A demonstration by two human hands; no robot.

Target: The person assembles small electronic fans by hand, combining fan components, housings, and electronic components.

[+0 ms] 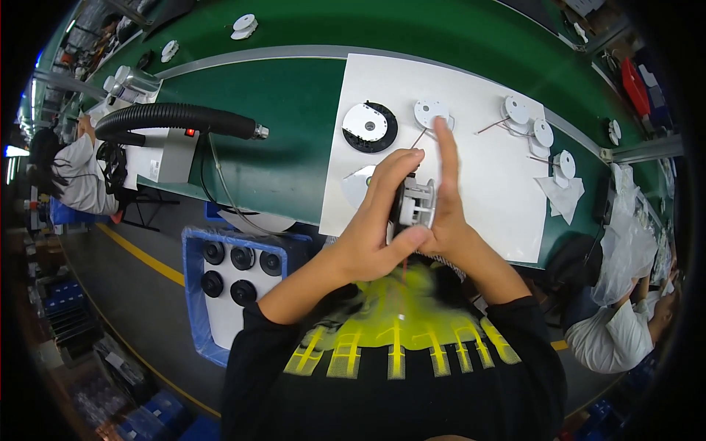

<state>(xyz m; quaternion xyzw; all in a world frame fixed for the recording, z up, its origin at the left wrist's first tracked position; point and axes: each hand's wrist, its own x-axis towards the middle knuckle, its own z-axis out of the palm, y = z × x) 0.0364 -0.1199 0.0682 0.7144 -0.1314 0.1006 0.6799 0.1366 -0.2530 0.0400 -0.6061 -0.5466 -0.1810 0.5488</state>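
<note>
In front of my chest my left hand (371, 231) is closed round a small white plastic housing with a black rim (418, 204), thumb on the near side and fingers over the far side. My right hand (450, 198) lies along the housing's right side, its fingers stretched out and pointing away from me. Some of its fingers are hidden behind others. Just beyond the fingertips lies a white round part with a thin wire (429, 112). A black disc with a white plate on it (368, 126) rests to the left. Another white disc (357, 185) is partly covered by my left hand.
A white sheet (493, 198) covers part of the green bench. Several white wired parts (543, 132) lie at its right, near a crumpled white cloth (562, 197). At left are a black flexible hose (184, 117) and a blue crate (197, 309) with black round parts. People sit at both sides.
</note>
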